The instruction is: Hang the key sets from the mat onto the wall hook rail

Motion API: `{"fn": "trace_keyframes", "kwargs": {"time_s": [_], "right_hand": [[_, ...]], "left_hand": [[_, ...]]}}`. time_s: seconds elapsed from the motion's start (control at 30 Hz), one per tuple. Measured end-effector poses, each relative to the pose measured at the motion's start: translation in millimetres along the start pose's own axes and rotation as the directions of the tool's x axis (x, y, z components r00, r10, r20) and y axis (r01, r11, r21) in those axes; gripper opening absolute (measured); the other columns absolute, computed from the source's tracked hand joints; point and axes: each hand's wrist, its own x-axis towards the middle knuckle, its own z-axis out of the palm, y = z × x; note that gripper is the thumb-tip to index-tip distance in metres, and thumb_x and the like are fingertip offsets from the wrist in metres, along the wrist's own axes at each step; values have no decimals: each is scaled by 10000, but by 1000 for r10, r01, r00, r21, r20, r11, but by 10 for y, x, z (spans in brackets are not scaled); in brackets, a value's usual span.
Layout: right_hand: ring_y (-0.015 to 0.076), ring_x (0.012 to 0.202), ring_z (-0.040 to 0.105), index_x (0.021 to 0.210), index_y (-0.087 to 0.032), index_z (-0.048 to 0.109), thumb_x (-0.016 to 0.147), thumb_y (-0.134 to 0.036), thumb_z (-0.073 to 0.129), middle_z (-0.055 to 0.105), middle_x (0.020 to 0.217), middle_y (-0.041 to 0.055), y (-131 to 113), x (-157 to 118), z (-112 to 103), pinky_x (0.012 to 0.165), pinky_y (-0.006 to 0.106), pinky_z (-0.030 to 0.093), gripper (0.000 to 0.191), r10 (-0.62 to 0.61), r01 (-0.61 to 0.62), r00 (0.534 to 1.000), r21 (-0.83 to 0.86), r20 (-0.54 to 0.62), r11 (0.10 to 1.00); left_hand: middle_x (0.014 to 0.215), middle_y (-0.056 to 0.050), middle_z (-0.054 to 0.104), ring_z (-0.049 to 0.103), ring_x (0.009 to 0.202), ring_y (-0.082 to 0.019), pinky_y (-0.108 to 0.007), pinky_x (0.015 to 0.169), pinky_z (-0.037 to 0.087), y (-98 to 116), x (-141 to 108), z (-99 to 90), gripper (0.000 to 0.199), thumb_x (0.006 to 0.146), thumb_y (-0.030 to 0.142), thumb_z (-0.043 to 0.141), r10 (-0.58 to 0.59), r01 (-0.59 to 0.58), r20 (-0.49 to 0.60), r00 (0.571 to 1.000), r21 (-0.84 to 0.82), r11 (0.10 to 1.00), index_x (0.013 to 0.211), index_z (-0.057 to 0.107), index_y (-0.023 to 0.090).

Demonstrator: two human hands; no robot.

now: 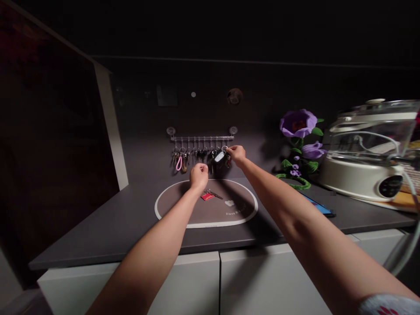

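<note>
Car key fob (219,156) seen just right of frame centre, its metal ring (225,148) pinched in narrow grip of right hand (236,154), near right end of clear hook rack (203,138). Other keys (201,154) hung along rack. Left hand (199,176) held at frame centre, fingers curled in; whether anything is held cannot be told. Below, red tag (207,197) with key (216,195) laid on brown oval mat (170,201), lower centre, on dark counter (108,223).
</note>
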Motion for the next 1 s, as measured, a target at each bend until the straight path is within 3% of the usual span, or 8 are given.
{"fn": "trace_keyframes", "kwargs": {"time_s": [0.13, 0.27, 0.47, 0.57, 0.67, 0.83, 0.9, 1.0], "right_hand": [[135, 750, 595, 911, -124, 638, 731, -283, 561, 659, 846, 79, 65, -34, -1, 718, 241, 435, 252, -38, 37, 999, 59, 24, 998], [154, 928, 580, 1121, -122, 535, 730, -236, 561, 612, 1060, 118, 115, -158, -24, 829, 263, 419, 408, -23, 21, 1000, 93, 18, 995], [218, 1125, 462, 1164, -162, 498, 707, -213, 568, 519, 1210, 113, 137, -552, -50, 965, 362, 335, 465, -128, 126, 991, -32, -46, 991], [215, 1099, 471, 1107, -174, 533, 705, -226, 563, 544, 1163, 102, 168, -778, -5, 947, 377, 348, 407, -131, 131, 991, -2, -14, 991], [162, 926, 551, 982, -154, 578, 716, -230, 537, 606, 1020, 83, 235, -983, 47, 855, 315, 408, 280, -95, 73, 984, 143, 153, 987], [94, 611, 503, 793, -145, 589, 711, -289, 527, 599, 718, 9, 320, -1264, 22, 632, 227, 403, 177, -99, 31, 911, 174, 400, 984], [80, 527, 443, 756, -146, 584, 709, -326, 527, 552, 612, -19, 315, -1330, -9, 558, 211, 364, 194, -106, 40, 870, 145, 482, 989], [74, 510, 415, 726, -147, 586, 695, -328, 540, 533, 581, -27, 288, -1361, -33, 542, 204, 339, 189, -119, 78, 846, 100, 520, 992]], "left_hand": [[775, -61, 646, 573, 702, -129, -251, 683, 437, -17, -7, -28, 114, 712, 171, 516, -35, 36, 62, 997, -16, 999, 754, 614, 133], [707, -44, 632, 550, 640, -115, -239, 637, 428, -27, -14, -85, 95, 690, 152, 541, -70, 75, 155, 985, -26, 997, 731, 623, 127], [586, 2, 580, 475, 534, -83, -229, 592, 401, -10, -30, -173, 61, 654, 126, 577, -78, 64, 357, 931, 53, 997, 680, 632, 121], [564, 11, 575, 463, 525, -83, -236, 600, 397, -24, -35, -216, 54, 629, 126, 601, -54, -4, 427, 903, 134, 991, 660, 646, 126], [539, 20, 570, 463, 519, -87, -240, 606, 394, -70, -25, -257, 54, 594, 124, 629, -60, -53, 502, 863, 209, 976, 640, 654, 135], [516, 23, 574, 461, 506, -86, -238, 591, 386, -191, 22, -278, 66, 540, 127, 663, -88, -98, 624, 777, 257, 961, 604, 654, 136], [494, 28, 566, 449, 492, -82, -234, 578, 383, -238, 38, -270, 61, 523, 150, 676, -87, -115, 642, 762, 267, 957, 577, 649, 139], [452, 37, 535, 433, 470, -77, -229, 565, 380, -286, 46, -256, 81, 506, 188, 694, -68, -156, 647, 759, 283, 946, 534, 633, 142]]}}
